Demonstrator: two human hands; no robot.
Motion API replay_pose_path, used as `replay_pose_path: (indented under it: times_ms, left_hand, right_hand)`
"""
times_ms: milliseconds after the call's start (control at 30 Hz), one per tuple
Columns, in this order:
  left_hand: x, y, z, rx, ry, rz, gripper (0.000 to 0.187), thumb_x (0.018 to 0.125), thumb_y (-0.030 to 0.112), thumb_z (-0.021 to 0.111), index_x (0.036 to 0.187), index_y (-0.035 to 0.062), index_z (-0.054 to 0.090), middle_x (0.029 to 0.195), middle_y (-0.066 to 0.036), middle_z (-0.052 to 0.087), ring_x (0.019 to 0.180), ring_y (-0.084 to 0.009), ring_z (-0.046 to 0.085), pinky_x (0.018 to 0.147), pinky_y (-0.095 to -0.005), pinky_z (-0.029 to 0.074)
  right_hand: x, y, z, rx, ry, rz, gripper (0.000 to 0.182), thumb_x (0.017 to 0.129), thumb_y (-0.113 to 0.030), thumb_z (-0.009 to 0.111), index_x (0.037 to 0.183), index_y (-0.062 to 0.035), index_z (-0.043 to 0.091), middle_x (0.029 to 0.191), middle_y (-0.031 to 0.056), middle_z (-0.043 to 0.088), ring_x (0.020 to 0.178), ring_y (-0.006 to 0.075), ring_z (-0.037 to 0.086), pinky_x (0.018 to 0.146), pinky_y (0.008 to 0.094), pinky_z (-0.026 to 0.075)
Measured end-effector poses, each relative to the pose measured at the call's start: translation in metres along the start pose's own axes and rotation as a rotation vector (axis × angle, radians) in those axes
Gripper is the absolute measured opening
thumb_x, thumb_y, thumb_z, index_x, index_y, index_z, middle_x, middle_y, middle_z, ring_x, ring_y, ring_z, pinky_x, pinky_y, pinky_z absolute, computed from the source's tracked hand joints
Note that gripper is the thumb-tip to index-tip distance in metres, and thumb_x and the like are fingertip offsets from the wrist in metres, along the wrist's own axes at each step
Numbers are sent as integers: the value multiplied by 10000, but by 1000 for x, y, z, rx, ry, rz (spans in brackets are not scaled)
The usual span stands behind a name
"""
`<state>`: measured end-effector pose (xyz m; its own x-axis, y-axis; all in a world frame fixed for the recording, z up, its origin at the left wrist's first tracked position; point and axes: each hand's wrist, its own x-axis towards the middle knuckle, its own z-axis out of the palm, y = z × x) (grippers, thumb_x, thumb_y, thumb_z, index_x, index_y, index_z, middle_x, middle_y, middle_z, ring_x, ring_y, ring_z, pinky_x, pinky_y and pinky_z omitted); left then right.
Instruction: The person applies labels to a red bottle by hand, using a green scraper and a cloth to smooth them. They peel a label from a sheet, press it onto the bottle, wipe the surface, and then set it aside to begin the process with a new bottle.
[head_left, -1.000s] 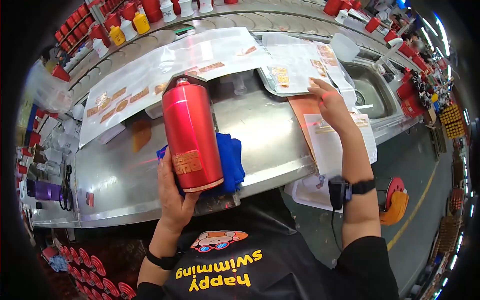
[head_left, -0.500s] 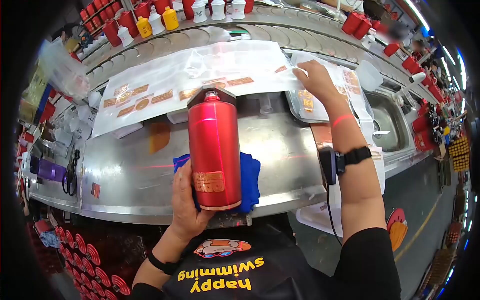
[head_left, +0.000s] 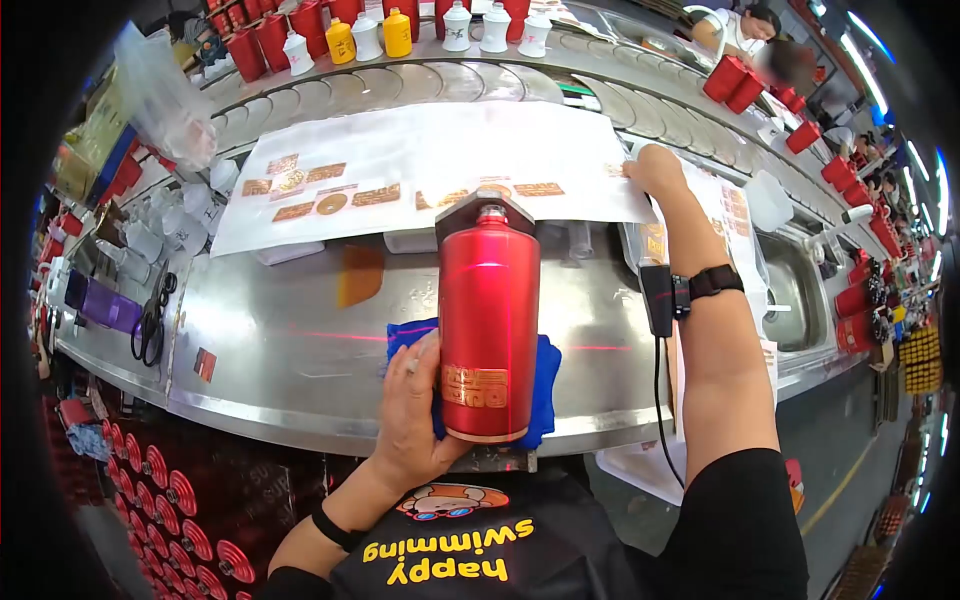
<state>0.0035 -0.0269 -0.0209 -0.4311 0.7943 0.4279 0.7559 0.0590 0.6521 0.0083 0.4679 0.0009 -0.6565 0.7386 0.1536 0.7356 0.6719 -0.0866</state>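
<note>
A glossy red bottle (head_left: 488,330) with gold lettering low on its side lies tilted toward me, its narrow neck at the far end by a dark angular piece (head_left: 462,212). My left hand (head_left: 412,400) is closed around its lower left side, partly hidden behind it. Beneath the bottle is a folded blue cloth (head_left: 545,385). Farther off, a white sheet (head_left: 400,140) bears several gold stickers (head_left: 375,196). My right hand (head_left: 658,172) is at the sheet's right edge beside a gold sticker, fingers pinched on that edge; the exact contact is small and partly hidden.
A steel table (head_left: 300,365) carries a purple bottle (head_left: 112,305) and black scissors (head_left: 152,318) at left. White and yellow bottles (head_left: 397,33) stand behind a conveyor (head_left: 340,95). A sink (head_left: 795,300) is at right. Another person (head_left: 745,28) is at the far right.
The view has shifted, so the scene sits farther right and lower. My right hand's fingers have gone from apart to pinched at the sheet's edge. My left hand keeps its hold on the bottle.
</note>
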Motion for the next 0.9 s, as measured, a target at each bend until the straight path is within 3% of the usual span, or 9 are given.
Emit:
replay_pose_path:
  times_ms: [33, 133, 233, 367, 467, 600, 633, 733, 900]
  left_hand:
    - [0, 0, 0, 0, 2, 0, 926, 847, 495, 695, 1499, -2, 263, 1456, -241, 418, 1335, -425, 411, 1125, -574, 241]
    - [-2, -1, 0, -3, -3, -1, 925, 851, 508, 687, 1497, -4, 267, 1443, -246, 423, 1340, -424, 403, 1124, -577, 239]
    - [-2, -2, 0, 2, -11, -2, 926, 855, 514, 681, 1496, -10, 266, 1435, -245, 428, 1341, -427, 397, 1123, -579, 241]
    - [-1, -3, 1, 4, 0, 8, 930, 856, 524, 674, 1494, -16, 266, 1434, -251, 426, 1336, -430, 398, 1121, -579, 244]
    - [-3, -3, 2, -2, 10, 10, 930, 854, 528, 674, 1492, -18, 274, 1434, -255, 425, 1331, -433, 398, 1120, -579, 245]
    - [-3, -6, 3, -31, -4, -16, 921, 853, 527, 676, 1490, -16, 292, 1446, -251, 418, 1327, -441, 395, 1119, -582, 245]
    - [-3, -5, 1, -30, -19, -30, 909, 851, 513, 683, 1489, -13, 304, 1461, -243, 413, 1326, -447, 395, 1121, -584, 242]
    - [-3, -4, -1, -37, -12, -18, 904, 851, 505, 683, 1490, -11, 305, 1471, -238, 410, 1329, -451, 393, 1126, -584, 236]
    - [-5, -4, 2, -39, 28, 10, 925, 837, 483, 706, 1493, -22, 294, 1464, -242, 413, 1339, -461, 380, 1129, -593, 223]
  right_hand:
    - [-14, -12, -11, -14, 26, 49, 351, 813, -276, 665, 925, 51, 720, 1041, 293, 676, 983, 448, 653, 872, 497, 516]
    - [-35, -20, -21, -85, 179, -6, 305, 853, -259, 639, 917, 27, 723, 1053, 254, 677, 975, 416, 651, 878, 475, 511]
    - [-45, -27, -36, -130, 196, -68, 253, 904, -227, 621, 1046, -39, 715, 1112, 146, 653, 1148, 367, 557, 911, 499, 504]
    - [-35, -44, -63, 204, 155, -464, 259, 881, -243, 662, 915, 9, 711, 946, 182, 670, 934, 361, 639, 810, 432, 504]
    - [-29, -80, -69, 637, -79, -408, 279, 880, -258, 660, 926, 12, 712, 939, 202, 677, 887, 348, 657, 793, 426, 504]
    - [13, -102, -2, -189, -144, -493, 294, 877, -276, 646, 1058, -54, 714, 1154, 186, 627, 1080, 371, 606, 879, 482, 516]
    - [8, -103, 5, -126, -143, -440, 288, 885, -267, 629, 1095, -86, 706, 1266, 167, 557, 1167, 379, 548, 907, 542, 507]
    - [-8, -108, -11, -87, -93, -463, 269, 894, -271, 620, 1066, -81, 703, 1278, 142, 543, 1178, 352, 541, 907, 572, 501]
    - [-72, -111, -87, 265, 110, -794, 130, 862, -131, 673, 925, -19, 649, 1109, 148, 597, 1058, 359, 574, 889, 439, 488]
